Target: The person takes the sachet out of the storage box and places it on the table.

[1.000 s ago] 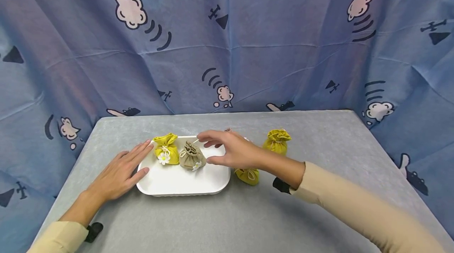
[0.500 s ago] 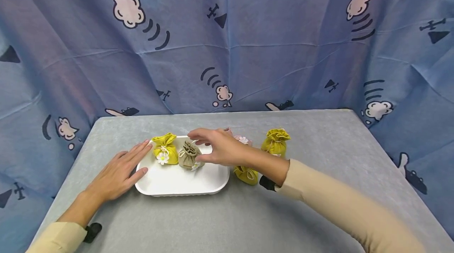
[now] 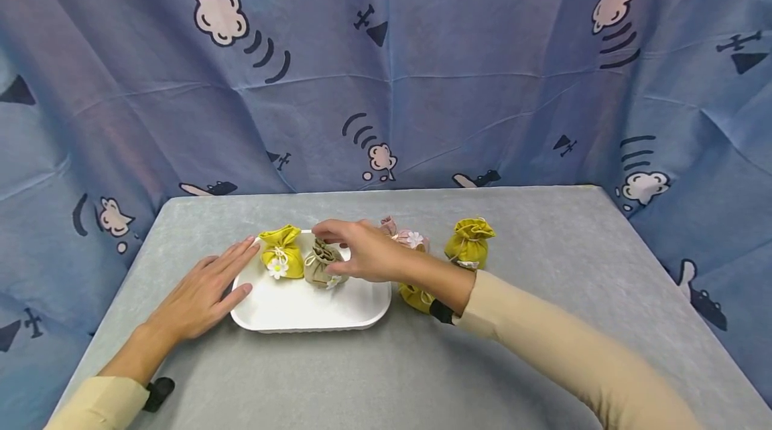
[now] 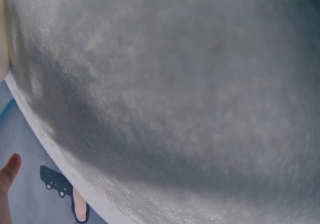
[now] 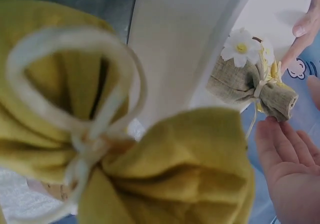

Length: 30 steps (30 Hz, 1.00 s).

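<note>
Head view: white tray [image 3: 301, 313], left of centre on the tabletop [image 3: 543, 236]. L hand [image 3: 202, 299] lies w/ fingers straight at tray's left edge, gripping nothing. R hand [image 3: 376, 252], mid-frame, is part-open over grey bag [image 3: 316, 270], thumb by its right side, no firm hold visible. Grey bag's in the tray, just right of inner yellow bag [image 3: 285, 257]. On tabletop, right of tray: pink bag [image 3: 403, 236], far yellow bag [image 3: 470, 242], near yellow bag [image 3: 415, 295]. R forearm [image 3: 443, 279] looks low over the last; sweeping back cd knock it.

L wrist: mostly tabletop; bit of a hand lower left, can't tell what it touches.

R wrist: blurred bag [image 5: 185, 169] fills lower left; grey bag upper right, fingertips at its neck, thumb well apart. One-sided push cd tip it into inner yellow bag; pinching only soft cloth cd slip.
</note>
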Motion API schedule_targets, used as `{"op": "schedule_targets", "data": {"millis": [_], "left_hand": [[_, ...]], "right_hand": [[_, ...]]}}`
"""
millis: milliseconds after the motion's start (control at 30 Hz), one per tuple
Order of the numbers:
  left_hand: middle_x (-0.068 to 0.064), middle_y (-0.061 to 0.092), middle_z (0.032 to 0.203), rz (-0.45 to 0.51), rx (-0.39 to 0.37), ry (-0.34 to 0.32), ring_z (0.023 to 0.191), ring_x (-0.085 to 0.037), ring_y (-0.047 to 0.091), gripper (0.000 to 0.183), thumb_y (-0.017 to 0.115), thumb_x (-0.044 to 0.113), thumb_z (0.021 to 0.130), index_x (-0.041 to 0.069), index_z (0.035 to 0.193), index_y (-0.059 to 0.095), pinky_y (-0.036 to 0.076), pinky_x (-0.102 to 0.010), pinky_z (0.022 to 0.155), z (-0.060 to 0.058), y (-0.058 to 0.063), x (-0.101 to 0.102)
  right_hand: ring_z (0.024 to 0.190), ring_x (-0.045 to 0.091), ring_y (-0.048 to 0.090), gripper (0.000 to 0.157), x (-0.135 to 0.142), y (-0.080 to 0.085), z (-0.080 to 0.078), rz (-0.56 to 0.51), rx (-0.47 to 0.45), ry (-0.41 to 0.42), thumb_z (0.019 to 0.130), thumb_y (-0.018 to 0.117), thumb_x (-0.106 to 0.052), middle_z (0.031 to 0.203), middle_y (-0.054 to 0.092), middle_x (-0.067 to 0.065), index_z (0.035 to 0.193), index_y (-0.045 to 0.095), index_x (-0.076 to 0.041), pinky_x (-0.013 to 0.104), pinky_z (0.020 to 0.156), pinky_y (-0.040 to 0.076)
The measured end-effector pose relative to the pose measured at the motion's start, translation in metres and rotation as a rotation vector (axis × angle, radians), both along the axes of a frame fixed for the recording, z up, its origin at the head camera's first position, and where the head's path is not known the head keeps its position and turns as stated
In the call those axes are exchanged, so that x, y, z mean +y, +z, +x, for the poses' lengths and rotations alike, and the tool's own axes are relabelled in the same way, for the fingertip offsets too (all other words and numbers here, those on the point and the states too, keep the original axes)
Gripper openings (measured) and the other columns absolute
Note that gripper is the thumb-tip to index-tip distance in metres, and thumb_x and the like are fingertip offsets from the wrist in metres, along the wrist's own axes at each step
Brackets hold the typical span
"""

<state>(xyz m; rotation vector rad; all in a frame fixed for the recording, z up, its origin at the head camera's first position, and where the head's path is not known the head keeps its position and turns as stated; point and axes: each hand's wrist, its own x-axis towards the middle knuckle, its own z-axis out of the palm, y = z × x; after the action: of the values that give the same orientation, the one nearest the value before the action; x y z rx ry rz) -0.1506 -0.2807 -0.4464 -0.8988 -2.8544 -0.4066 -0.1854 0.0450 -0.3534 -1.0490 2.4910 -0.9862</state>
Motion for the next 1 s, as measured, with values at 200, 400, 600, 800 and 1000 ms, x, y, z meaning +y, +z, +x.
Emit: {"op": "schedule_targets", "data": {"millis": [200,400,600,800,1000], "left_hand": [[-0.007,0.029,0.162,0.000,0.010,0.002,0.141,-0.033,0.039,0.068,0.059,0.031,0.099,0.015,0.158,0.029,0.037,-0.059,0.100,-0.002,0.003,0.002],[-0.007,0.028,0.163,-0.009,0.006,-0.003,0.141,-0.035,0.039,0.068,0.058,0.031,0.100,0.015,0.159,0.027,0.037,-0.059,0.100,-0.003,0.005,0.001],[-0.007,0.027,0.163,-0.018,-0.016,0.011,0.141,-0.035,0.038,0.069,0.057,0.033,0.100,0.017,0.159,0.026,0.036,-0.060,0.102,-0.003,0.004,0.001],[-0.007,0.028,0.162,-0.009,-0.004,0.009,0.141,-0.035,0.038,0.068,0.058,0.032,0.100,0.016,0.159,0.028,0.037,-0.060,0.101,-0.002,0.003,0.002],[-0.007,0.028,0.162,-0.005,-0.012,0.008,0.141,-0.034,0.038,0.068,0.058,0.032,0.100,0.015,0.158,0.028,0.036,-0.060,0.101,0.000,0.001,0.001]], "right_hand": [[0.129,0.023,0.056,0.064,-0.005,-0.002,-0.001,0.026,0.022,-0.005,0.086,0.078,-0.007,0.143,0.055,0.012,0.143,0.049,-0.002,0.029,0.107,0.041],[0.102,0.018,0.064,0.065,-0.012,-0.003,0.000,0.101,0.055,-0.031,0.086,0.077,-0.008,0.142,0.057,0.009,0.144,0.049,-0.007,0.030,0.099,0.047],[0.094,0.014,0.063,0.065,-0.016,-0.004,0.000,0.143,0.066,-0.061,0.086,0.077,-0.007,0.142,0.057,0.007,0.145,0.049,-0.010,0.031,0.093,0.049],[0.126,0.023,0.056,0.065,-0.020,-0.008,0.000,0.191,0.051,-0.068,0.086,0.076,-0.005,0.141,0.057,0.008,0.145,0.049,-0.010,0.035,0.102,0.047],[0.125,0.019,0.056,0.058,-0.023,-0.013,-0.001,0.200,0.059,0.002,0.088,0.075,-0.006,0.140,0.058,0.006,0.142,0.053,-0.010,0.031,0.105,0.043]]}}
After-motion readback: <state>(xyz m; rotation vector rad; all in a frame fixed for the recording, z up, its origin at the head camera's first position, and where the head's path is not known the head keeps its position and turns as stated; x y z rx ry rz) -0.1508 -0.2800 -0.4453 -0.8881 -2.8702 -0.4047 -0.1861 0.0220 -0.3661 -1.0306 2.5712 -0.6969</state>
